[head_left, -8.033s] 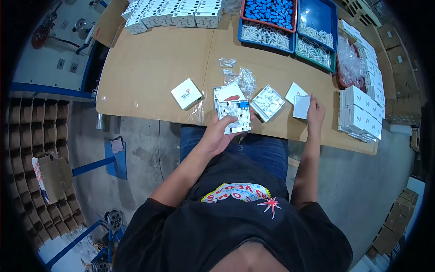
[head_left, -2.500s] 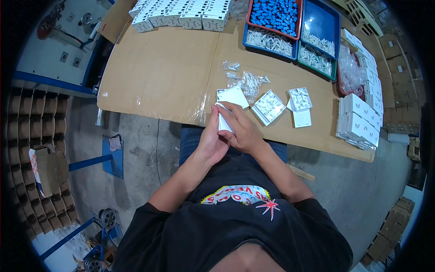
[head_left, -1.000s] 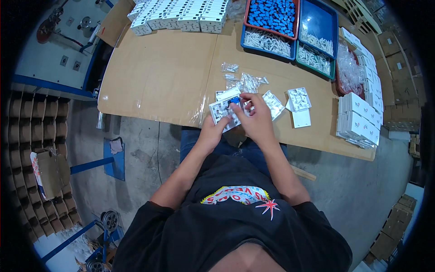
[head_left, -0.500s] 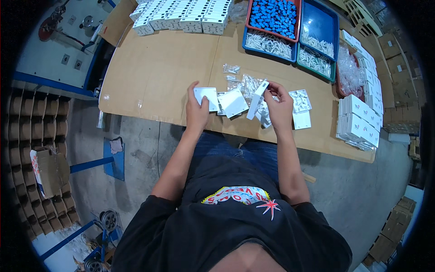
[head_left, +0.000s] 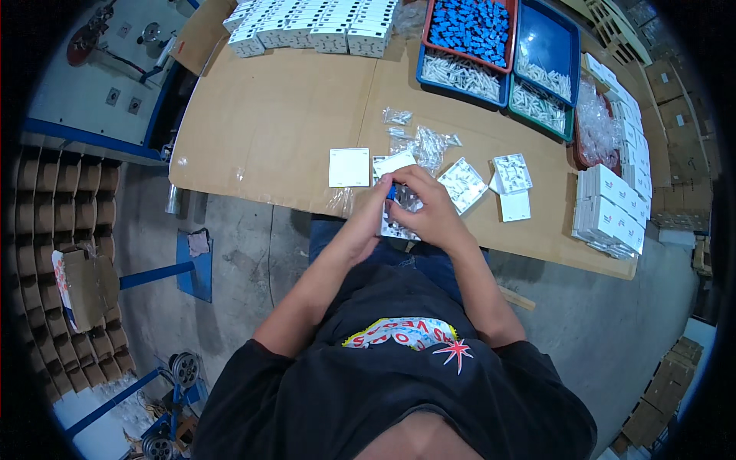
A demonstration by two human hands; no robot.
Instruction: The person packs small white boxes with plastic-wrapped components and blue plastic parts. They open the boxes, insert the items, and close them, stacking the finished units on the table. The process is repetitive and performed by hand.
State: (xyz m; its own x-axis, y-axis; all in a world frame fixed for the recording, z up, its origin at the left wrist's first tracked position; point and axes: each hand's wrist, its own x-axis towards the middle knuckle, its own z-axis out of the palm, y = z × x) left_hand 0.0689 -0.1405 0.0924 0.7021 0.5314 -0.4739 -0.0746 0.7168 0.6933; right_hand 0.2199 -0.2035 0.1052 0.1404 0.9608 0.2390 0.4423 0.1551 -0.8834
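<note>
Both hands meet at the front edge of the cardboard-covered table. My left hand and my right hand grip a white plastic switch part between them. A small blue piece shows at the fingertips on top of it. Just left of my hands a white square cover plate lies flat. Another white plate lies right behind my fingers. To the right of my right hand lie two white switch inserts and one more plate.
Small clear plastic bags lie behind my hands. At the back stand a red tray of blue pieces, blue and green trays of white pieces, and rows of white boxes. More white boxes are stacked on the right.
Half a second ago my hands were apart, the left at the plate on the left. Now they have come together near the table's edge, holding the white part.
</note>
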